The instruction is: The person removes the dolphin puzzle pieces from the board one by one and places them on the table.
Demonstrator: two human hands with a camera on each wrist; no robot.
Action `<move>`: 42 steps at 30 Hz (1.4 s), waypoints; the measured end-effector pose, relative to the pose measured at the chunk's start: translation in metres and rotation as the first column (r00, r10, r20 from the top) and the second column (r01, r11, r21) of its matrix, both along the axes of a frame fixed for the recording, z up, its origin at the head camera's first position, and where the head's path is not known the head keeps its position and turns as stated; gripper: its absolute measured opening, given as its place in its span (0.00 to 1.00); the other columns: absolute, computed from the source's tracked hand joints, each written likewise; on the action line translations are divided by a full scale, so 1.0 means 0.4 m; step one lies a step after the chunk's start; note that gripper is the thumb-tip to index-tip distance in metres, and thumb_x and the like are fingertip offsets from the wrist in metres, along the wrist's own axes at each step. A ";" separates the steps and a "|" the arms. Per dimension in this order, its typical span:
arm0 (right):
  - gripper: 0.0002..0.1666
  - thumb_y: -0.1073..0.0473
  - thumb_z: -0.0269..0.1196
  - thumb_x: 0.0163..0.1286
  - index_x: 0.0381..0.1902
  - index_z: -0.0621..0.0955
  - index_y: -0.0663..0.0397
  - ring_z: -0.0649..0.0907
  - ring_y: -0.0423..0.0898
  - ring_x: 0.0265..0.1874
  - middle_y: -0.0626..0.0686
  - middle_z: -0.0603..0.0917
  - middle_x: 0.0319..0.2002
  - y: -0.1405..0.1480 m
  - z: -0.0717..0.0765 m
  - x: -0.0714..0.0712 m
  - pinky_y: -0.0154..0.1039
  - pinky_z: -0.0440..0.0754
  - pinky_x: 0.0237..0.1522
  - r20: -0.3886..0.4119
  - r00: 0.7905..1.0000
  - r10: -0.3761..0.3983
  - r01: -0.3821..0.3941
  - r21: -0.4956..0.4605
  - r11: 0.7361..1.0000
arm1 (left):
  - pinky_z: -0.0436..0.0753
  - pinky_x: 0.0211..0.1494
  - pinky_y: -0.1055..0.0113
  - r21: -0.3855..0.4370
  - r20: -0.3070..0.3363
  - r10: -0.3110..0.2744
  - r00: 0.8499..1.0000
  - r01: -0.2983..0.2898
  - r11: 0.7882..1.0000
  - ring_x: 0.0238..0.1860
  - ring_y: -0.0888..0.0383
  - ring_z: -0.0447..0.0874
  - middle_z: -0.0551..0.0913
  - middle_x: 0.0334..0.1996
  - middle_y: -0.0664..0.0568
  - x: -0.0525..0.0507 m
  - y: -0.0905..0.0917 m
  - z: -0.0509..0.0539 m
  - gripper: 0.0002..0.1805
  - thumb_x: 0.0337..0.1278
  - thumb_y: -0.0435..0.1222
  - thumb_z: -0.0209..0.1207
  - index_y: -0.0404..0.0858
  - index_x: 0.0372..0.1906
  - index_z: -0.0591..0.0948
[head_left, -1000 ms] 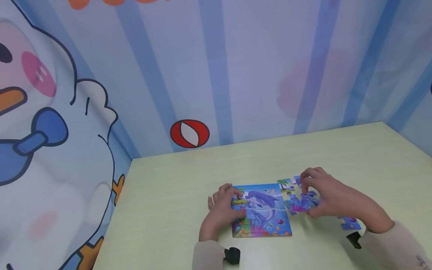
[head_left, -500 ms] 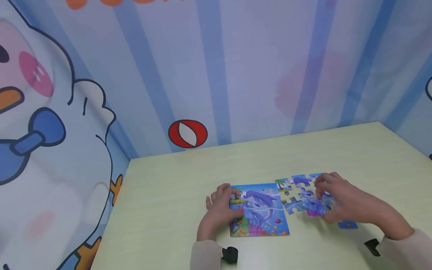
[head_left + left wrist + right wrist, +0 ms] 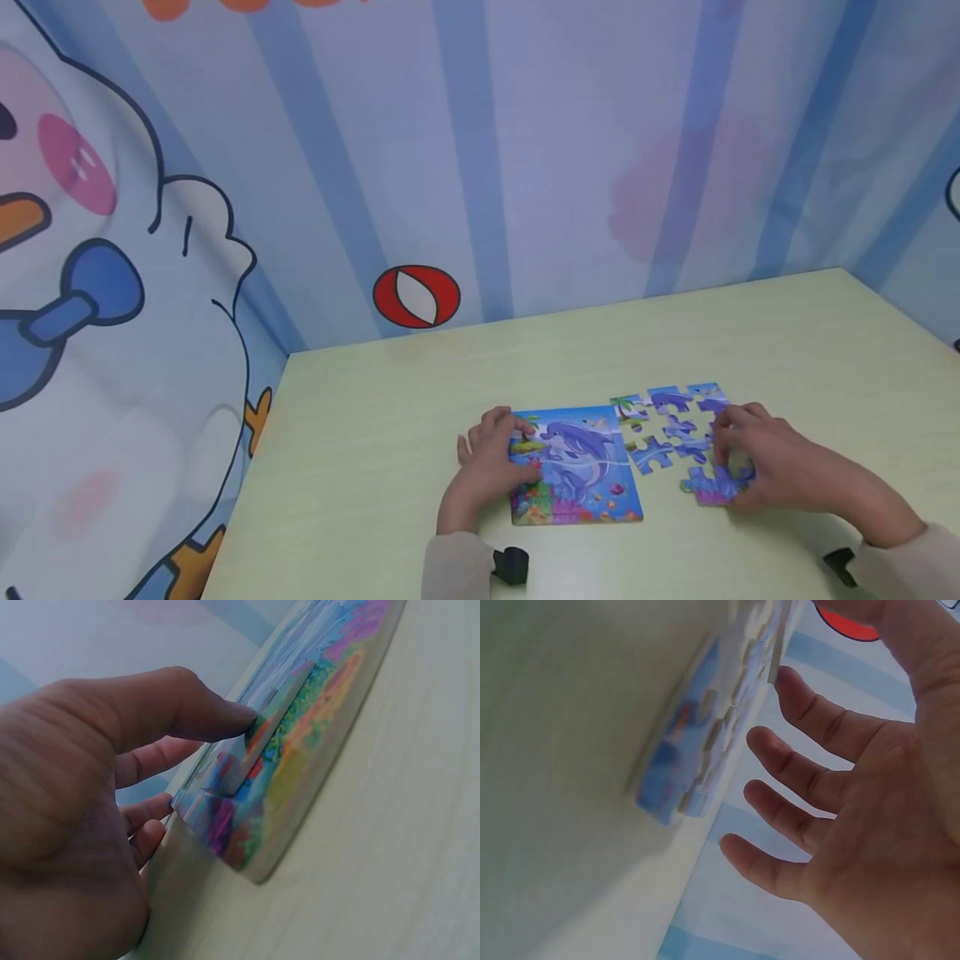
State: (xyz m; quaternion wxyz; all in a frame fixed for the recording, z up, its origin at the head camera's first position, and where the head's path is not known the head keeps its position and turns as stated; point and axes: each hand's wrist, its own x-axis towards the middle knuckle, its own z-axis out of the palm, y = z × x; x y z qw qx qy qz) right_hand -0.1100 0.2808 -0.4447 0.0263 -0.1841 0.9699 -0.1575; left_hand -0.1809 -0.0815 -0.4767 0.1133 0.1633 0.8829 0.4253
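My left hand point(image 3: 491, 467) holds the left side of a dolphin puzzle board point(image 3: 588, 467). In the left wrist view its bent thumb point(image 3: 217, 716) touches a raised part of the picture, and other fingertips are by the board's edge. To the right, my right hand point(image 3: 787, 462) pinches purple and blue jigsaw pieces point(image 3: 705, 485) between thumb and fingers. Its other fingers are spread in the right wrist view, where the exact grip lies out of sight at the top. More jigsaw pieces point(image 3: 651, 455) lie between the hands, several of them loosely spaced in rows.
A pale wooden table point(image 3: 390, 442) carries everything. Behind it rises a blue striped backdrop point(image 3: 555, 167) with a red and white ball print point(image 3: 416, 297). A large cartoon figure point(image 3: 112, 350) covers the left wall. Each sleeve has a black wrist device point(image 3: 512, 567) beside it.
The right hand has moved right and toward the front, taking the purple and blue pieces away from the other pieces. The left hand has stayed on the board.
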 end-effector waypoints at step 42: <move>0.22 0.55 0.75 0.52 0.46 0.84 0.49 0.71 0.61 0.57 0.56 0.76 0.55 -0.135 0.072 -0.050 0.69 0.70 0.53 -0.026 0.995 0.101 -0.102 -0.015 0.995 | 0.31 0.71 0.31 0.000 0.008 -0.002 1.000 0.002 1.000 0.73 0.34 0.48 0.56 0.76 0.41 -0.002 0.001 0.005 0.21 0.47 0.32 0.70 0.44 0.48 0.78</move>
